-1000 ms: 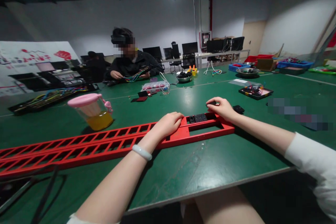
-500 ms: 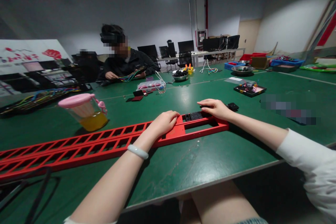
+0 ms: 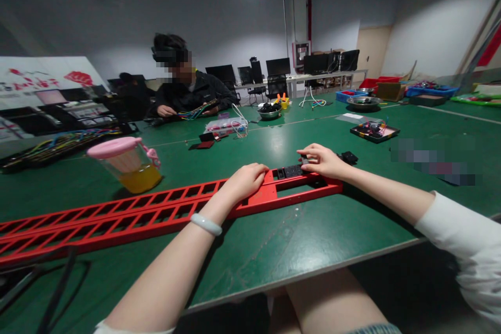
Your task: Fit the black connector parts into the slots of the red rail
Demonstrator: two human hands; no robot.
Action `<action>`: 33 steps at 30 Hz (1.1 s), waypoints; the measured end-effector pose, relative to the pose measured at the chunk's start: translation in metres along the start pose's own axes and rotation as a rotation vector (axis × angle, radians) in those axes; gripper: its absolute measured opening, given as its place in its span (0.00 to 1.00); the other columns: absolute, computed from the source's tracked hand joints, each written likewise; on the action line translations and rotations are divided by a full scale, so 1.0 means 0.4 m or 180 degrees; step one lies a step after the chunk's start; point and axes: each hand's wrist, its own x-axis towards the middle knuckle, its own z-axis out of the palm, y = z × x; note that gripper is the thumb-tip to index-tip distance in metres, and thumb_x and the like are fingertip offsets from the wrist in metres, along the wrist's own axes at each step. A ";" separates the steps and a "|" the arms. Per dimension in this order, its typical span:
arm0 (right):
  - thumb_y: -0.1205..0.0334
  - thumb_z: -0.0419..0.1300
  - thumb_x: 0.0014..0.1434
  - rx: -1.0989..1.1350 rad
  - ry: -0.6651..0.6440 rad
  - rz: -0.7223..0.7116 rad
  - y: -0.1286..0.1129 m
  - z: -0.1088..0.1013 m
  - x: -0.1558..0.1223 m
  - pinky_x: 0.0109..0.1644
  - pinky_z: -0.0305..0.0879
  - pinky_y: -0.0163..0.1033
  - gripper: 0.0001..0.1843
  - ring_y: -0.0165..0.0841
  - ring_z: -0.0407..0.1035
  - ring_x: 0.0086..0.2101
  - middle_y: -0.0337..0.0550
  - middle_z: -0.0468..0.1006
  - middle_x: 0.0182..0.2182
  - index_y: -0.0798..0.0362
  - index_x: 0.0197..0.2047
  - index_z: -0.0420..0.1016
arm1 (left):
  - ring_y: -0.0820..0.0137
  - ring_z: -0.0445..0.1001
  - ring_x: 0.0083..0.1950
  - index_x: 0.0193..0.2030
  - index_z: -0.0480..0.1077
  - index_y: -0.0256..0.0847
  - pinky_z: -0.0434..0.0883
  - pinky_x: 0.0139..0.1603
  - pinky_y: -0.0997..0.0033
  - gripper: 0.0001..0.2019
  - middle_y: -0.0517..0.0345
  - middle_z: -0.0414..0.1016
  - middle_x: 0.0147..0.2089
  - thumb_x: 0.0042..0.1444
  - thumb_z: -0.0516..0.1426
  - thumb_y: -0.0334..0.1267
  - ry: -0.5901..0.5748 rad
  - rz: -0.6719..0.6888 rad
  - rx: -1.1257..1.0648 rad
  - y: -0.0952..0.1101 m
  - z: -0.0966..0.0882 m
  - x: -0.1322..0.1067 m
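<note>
A long red slotted frame [image 3: 263,197] lies across the green table in front of me. Over its far edge curl the fingers of my left hand [image 3: 246,180], gripping it beside the solid plate. Black socket-like modules [image 3: 291,170] sit in a row in the far channel at the frame's right end. My right hand [image 3: 321,160] is just above that row, pinching a small black block [image 3: 304,159] between thumb and fingers. Part of the block is covered by the fingers. Right behind this hand lies a black plug-like part [image 3: 348,157] at the frame's end.
A lidded pink jug [image 3: 141,178] with yellow liquid stands behind the frame at left. Across the table a person [image 3: 191,91] handles coloured wires. A black tray [image 3: 374,132], a metal bowl [image 3: 270,111] and a clear box [image 3: 225,126] are farther back.
My right hand has risen slightly off the modules, its fingers now parted around a small black block that shows between them. My left hand stays on the frame.
</note>
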 end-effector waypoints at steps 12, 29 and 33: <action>0.62 0.62 0.44 -0.0699 -0.0142 -0.0088 -0.016 -0.010 -0.002 0.39 0.66 0.38 0.22 0.31 0.66 0.34 0.43 0.69 0.37 0.52 0.45 0.71 | 0.68 0.70 0.42 0.44 0.69 0.41 0.65 0.44 0.71 0.16 0.54 0.72 0.41 0.58 0.42 0.37 0.0007 0.0021 -0.0036 0.000 -0.001 0.000; 0.61 0.62 0.46 -0.1004 -0.0442 -0.0106 -0.021 -0.014 -0.002 0.47 0.63 0.42 0.20 0.36 0.68 0.41 0.44 0.74 0.41 0.50 0.46 0.72 | 0.68 0.69 0.43 0.44 0.69 0.40 0.65 0.45 0.71 0.16 0.53 0.72 0.42 0.57 0.43 0.37 -0.0064 -0.0074 -0.0094 0.010 -0.010 -0.001; 0.62 0.61 0.47 -0.0999 -0.0454 -0.0095 -0.020 -0.015 -0.002 0.47 0.63 0.42 0.20 0.36 0.67 0.41 0.44 0.74 0.41 0.50 0.46 0.72 | 0.68 0.69 0.42 0.44 0.69 0.40 0.65 0.45 0.71 0.16 0.53 0.72 0.42 0.57 0.43 0.37 -0.0070 -0.0090 -0.0070 0.010 -0.010 0.000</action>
